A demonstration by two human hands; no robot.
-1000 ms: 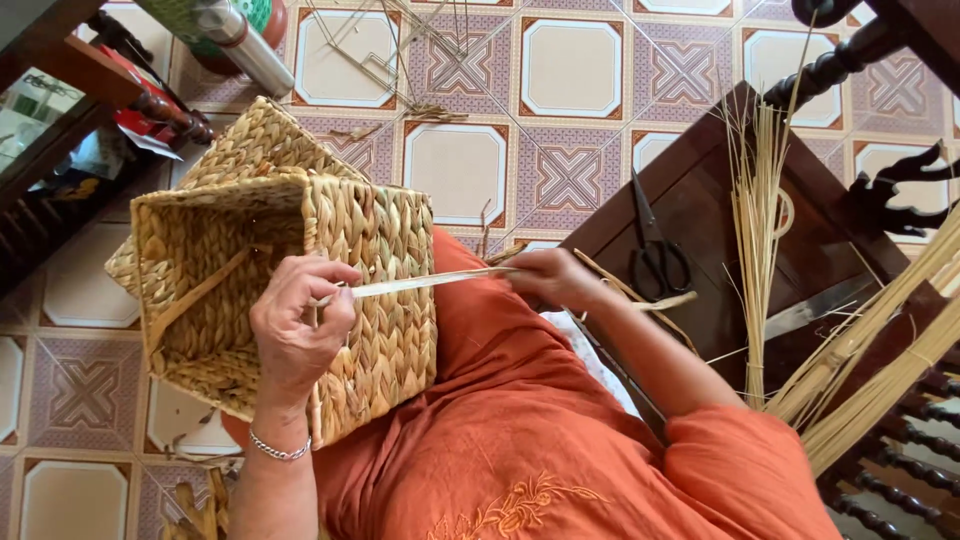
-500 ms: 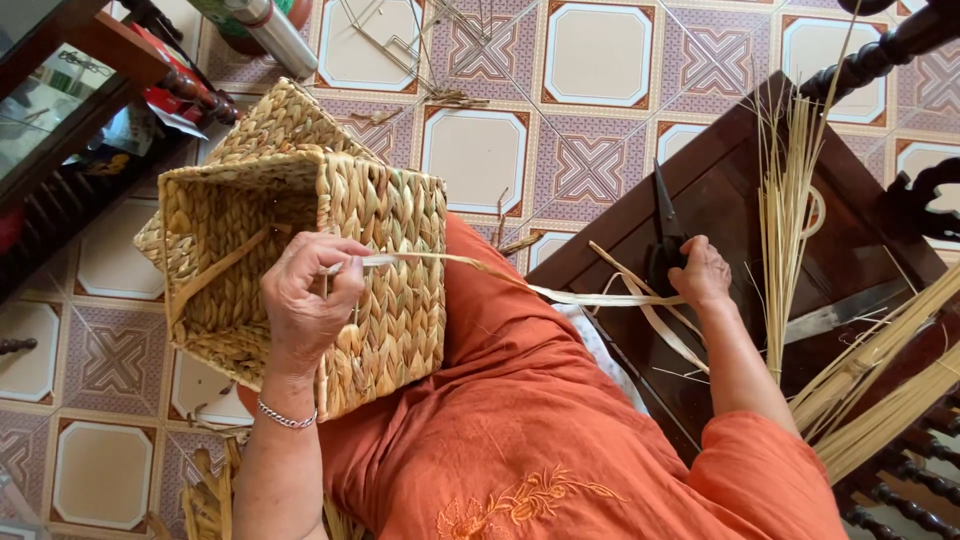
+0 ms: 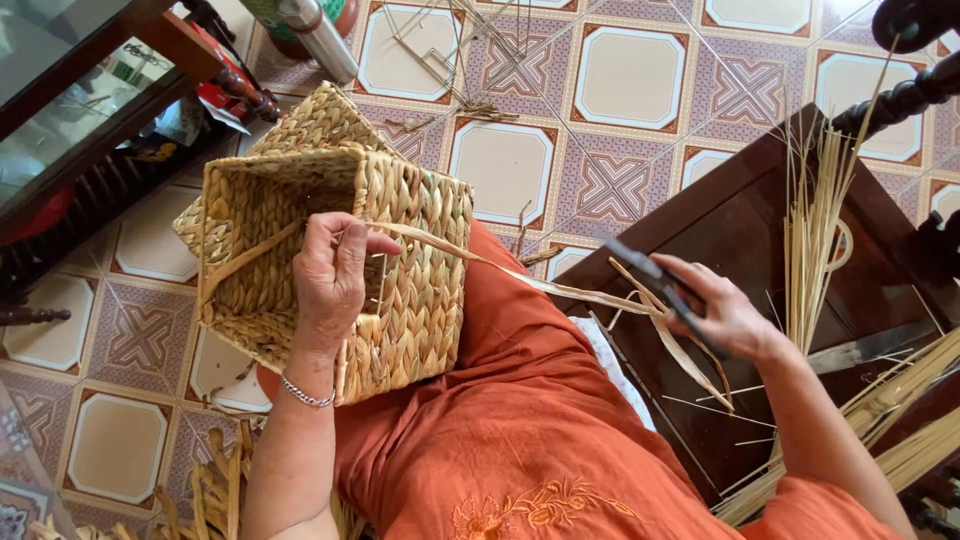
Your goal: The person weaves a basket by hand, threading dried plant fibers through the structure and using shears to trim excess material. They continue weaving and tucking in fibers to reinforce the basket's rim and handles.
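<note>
A square woven straw basket [image 3: 420, 290] rests on my lap, which is covered in orange cloth. My left hand [image 3: 330, 275] grips its near rim and pinches one end of a long pale straw strand [image 3: 540, 282]. The strand runs rightward to my right hand [image 3: 725, 315]. That hand holds dark scissors [image 3: 650, 275] over the strand, above a dark wooden bench [image 3: 720, 220]. A silver bracelet circles my left wrist.
A bundle of thin dry straws [image 3: 815, 215] stands on the bench, with thicker stalks [image 3: 900, 420] and a flat metal blade [image 3: 870, 348] at right. A second woven piece [image 3: 315, 120] lies behind the basket. The floor is patterned tile [image 3: 520, 160]; a dark cabinet [image 3: 90, 110] stands at left.
My right hand left the strand near the basket, reached to the bench, picked up the scissors and brought them back toward the strand. My left hand stayed on the basket rim.
</note>
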